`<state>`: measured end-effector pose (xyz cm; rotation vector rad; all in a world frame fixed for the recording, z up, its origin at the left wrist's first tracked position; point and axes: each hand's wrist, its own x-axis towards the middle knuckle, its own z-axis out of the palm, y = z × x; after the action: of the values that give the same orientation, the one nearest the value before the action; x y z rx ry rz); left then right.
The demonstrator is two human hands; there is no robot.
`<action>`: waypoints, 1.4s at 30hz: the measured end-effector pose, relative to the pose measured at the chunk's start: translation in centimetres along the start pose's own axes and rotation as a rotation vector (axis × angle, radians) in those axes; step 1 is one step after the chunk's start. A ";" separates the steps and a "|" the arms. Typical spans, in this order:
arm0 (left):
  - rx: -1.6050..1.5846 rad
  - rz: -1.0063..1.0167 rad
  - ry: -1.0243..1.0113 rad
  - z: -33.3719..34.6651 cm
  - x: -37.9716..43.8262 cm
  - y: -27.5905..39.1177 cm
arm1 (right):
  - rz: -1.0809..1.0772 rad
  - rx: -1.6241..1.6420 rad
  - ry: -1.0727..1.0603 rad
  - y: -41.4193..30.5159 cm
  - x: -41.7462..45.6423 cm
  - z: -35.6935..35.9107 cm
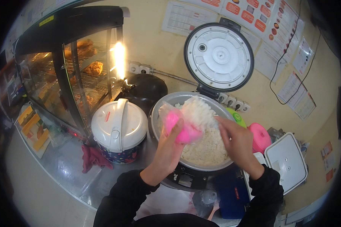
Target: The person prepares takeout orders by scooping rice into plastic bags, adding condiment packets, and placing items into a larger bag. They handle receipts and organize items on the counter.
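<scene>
My left hand [170, 147] holds a bright pink item in a clear plastic bag [180, 127] over the left side of a large rice cooker's metal pot [170, 98]. Cooked white rice [207, 150] lies in the pot. A heaped clump of rice [197, 112] stands up beside the bag. My right hand [236, 139] is at the right of this clump, fingers closed together at its edge; whether they grip a utensil or the bag's rim, I cannot tell. The cooker's round lid [220, 56] stands raised behind the pot.
At left are a white-lidded rice cooker [119, 124], a red cloth [93, 160] and a lit glass warming cabinet [74, 76] with fried food. A blue cooler box [230, 193] with its white lid [287, 163] raised stands at right, near a pink container [260, 137]. Power sockets [230, 100] line the wall.
</scene>
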<state>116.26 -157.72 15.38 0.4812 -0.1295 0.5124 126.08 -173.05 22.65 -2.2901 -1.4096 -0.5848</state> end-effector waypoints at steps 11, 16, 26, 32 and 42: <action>-0.105 -0.254 0.062 -0.2 -0.6 -1.0 | -0.338 -0.323 0.044 0.4 -2.2 -7.5; -0.107 -0.302 0.071 0.3 -1.0 -0.7 | -0.406 -0.292 -0.093 -2.0 -1.6 -5.8; -0.122 -0.109 0.046 -0.9 -2.9 1.9 | -0.453 -0.197 -0.030 -2.2 0.3 -4.4; -0.044 -0.086 -0.001 -2.0 -3.9 3.5 | -0.464 -0.188 -0.046 -3.8 1.8 -3.4; -0.047 -0.038 0.077 -3.0 -4.8 4.1 | -0.338 -0.141 -0.094 -4.5 1.8 -3.2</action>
<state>110.05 -155.24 13.28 0.4163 -0.0584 0.4893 122.30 -171.51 26.79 -2.2237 -1.8758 -0.7034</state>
